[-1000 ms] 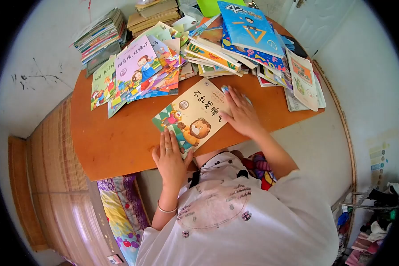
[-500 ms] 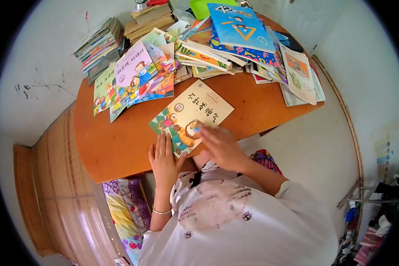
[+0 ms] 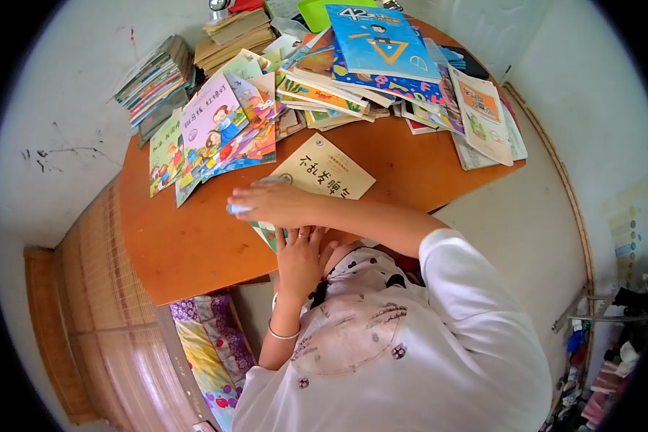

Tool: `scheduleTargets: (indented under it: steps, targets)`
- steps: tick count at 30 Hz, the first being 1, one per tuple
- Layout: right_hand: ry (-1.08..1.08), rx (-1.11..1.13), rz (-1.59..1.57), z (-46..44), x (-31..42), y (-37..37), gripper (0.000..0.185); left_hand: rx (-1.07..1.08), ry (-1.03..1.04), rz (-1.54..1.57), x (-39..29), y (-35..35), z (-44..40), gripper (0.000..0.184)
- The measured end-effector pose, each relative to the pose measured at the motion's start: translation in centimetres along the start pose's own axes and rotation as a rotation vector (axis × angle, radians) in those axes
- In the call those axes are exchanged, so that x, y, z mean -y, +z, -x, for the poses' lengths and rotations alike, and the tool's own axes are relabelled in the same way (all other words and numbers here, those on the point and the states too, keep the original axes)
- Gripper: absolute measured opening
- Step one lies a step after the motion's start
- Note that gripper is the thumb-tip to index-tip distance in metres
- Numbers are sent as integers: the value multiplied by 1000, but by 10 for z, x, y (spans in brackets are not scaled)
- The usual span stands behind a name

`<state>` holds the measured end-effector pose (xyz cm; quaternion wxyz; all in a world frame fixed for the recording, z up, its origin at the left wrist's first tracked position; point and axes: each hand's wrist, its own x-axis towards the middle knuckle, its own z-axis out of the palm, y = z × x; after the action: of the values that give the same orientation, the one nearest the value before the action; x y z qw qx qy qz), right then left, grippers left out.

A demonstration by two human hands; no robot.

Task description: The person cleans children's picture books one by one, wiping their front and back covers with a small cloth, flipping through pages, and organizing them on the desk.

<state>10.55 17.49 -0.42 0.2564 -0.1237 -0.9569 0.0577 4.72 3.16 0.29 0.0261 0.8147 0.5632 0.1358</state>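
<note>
Tan picture book (image 3: 338,162) lies on the orange-brown table (image 3: 194,252), partly covered by both hands. The left hand (image 3: 300,259) rests at its near edge, fingers extended and slightly apart. The right hand (image 3: 277,201) reaches across the cover, just beyond the left, with a blurred blue-and-white thing (image 3: 239,209) at its fingers; whether they grip it, I cannot tell
</note>
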Motion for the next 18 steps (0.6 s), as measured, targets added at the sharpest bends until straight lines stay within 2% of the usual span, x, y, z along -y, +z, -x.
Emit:
scheduleTargets:
  steps: [1, 2, 3, 6, 7, 9, 10, 11, 13, 18]
  targets:
    - [-56, 199, 23, -5, -2, 16, 45, 3, -8, -6, 1, 1, 0, 54]
    - [-23, 215, -163, -4, -9, 30, 57, -21, -5, -12, 2, 1, 2, 57]
    - [-31, 213, -175, -3, -10, 29, 57, -46, -2, -16, 3, 2, 4, 59]
    - [144, 237, -104, 18, -27, -6, 57, -50, -15, -57, 1, 1, 1, 65]
    - [112, 223, -30, 29, -39, -16, 56, -89, 2, -63, 0, 1, 0, 67]
    - [111, 377, 378, 46, -53, -39, 56, -12, -18, -25, -1, -5, -1, 63]
    - [420, 168, -53, 61, -60, -47, 57, -22, -11, -15, 0, -5, -1, 63]
    - [519, 162, 35, 73, -68, -53, 60, -33, -5, -7, 0, -5, -1, 63]
    - [668, 161, -29, 87, -73, -70, 62, -27, -16, 0, -2, -6, -1, 63]
    - [563, 110, 159, 128, -54, -72, 61, -48, -30, 12, -2, -4, -1, 63]
